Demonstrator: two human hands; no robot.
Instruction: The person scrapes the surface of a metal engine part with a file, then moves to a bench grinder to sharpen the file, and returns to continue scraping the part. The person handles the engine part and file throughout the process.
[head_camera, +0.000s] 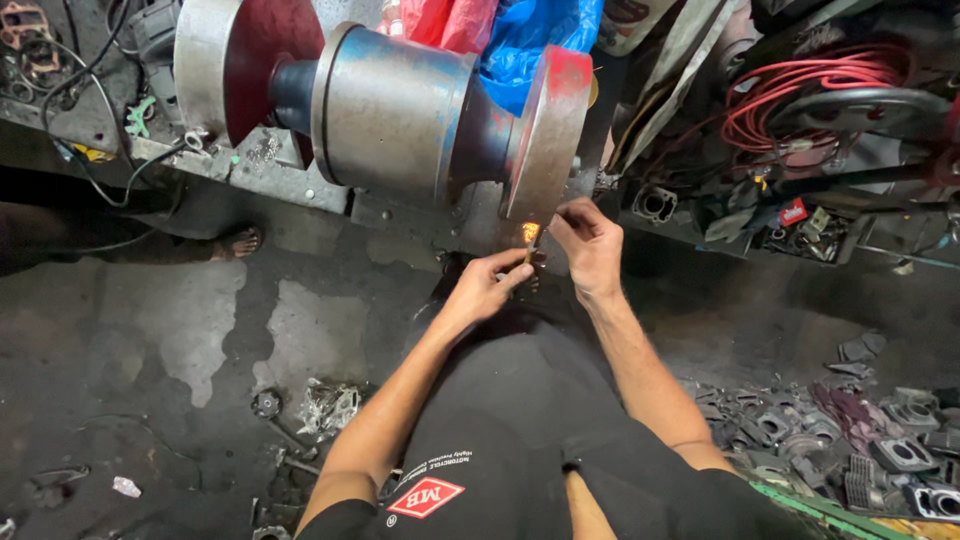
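A big bench grinder (395, 110) stands in front of me with a red-stained wheel (547, 125) on its right end. My left hand (487, 287) and my right hand (590, 245) together pinch a small metal piece (529, 250) against the lower edge of that wheel. Orange sparks (529, 232) glow where the piece touches the wheel. The piece is mostly hidden by my fingers. A second wheel (225, 65) sits on the grinder's left end.
Several grey metal castings (850, 440) lie in a pile on the floor at the right. Red cables (800, 95) and engine parts fill the upper right. Scrap bits (325, 405) lie on the stained concrete floor at lower left. Another person's foot (237, 243) shows at left.
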